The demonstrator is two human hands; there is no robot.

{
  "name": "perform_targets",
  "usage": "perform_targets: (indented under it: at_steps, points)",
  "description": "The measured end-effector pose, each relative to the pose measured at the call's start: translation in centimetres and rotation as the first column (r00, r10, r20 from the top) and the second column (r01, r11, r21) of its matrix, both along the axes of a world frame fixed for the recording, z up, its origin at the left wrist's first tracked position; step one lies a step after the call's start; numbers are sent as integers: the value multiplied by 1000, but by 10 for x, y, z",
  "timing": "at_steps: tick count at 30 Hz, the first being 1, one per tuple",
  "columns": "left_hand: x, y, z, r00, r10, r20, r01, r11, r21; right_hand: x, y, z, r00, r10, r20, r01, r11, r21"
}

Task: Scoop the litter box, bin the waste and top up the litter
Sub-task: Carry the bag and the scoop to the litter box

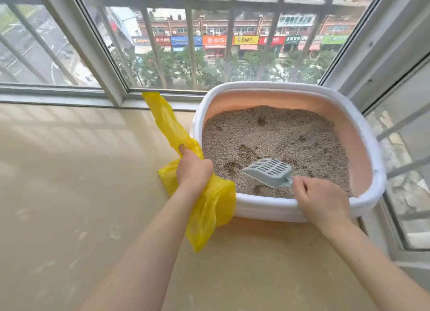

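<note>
- Litter box (288, 212), white rim with pink inner wall, sits at centre right of the frame on a beige floor (69, 182), against the barred window (190, 43)
- Litter (279, 138) fills the box, with darker clumps scattered across it
- Right hand (322, 200), lower right of centre, curls its grip round the handle of a grey slotted scoop (270, 172); the scoop head lies on the litter near the front wall
- Left hand (194, 170), just left of the box, clenches a yellow bag (209, 208) that trails up toward the window sill and hangs down beside the box's front corner
</note>
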State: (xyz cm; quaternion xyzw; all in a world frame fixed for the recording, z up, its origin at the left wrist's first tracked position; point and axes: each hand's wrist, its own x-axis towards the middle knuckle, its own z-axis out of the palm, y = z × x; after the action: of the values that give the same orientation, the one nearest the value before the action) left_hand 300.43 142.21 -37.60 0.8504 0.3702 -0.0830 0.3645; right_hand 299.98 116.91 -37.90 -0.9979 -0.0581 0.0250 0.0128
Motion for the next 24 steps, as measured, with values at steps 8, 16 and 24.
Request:
perform_targets:
  at_steps: [8, 16, 24]
  points:
    - [-19, 19, 14, 983, -164, 82, 149, 974, 170, 0, 0, -4, 1000, -15, 8, 14, 998, 54]
    - [-63, 92, 32, 926, 172, 337, -62, 947, -315, -28, 63, 25, 938, 95, 333, -167, 966, 195]
    - [-104, 145, 21, 869, 384, 311, -81, 732, -677, -96, 215, 39, 959, 245, 139, -281, 805, 522]
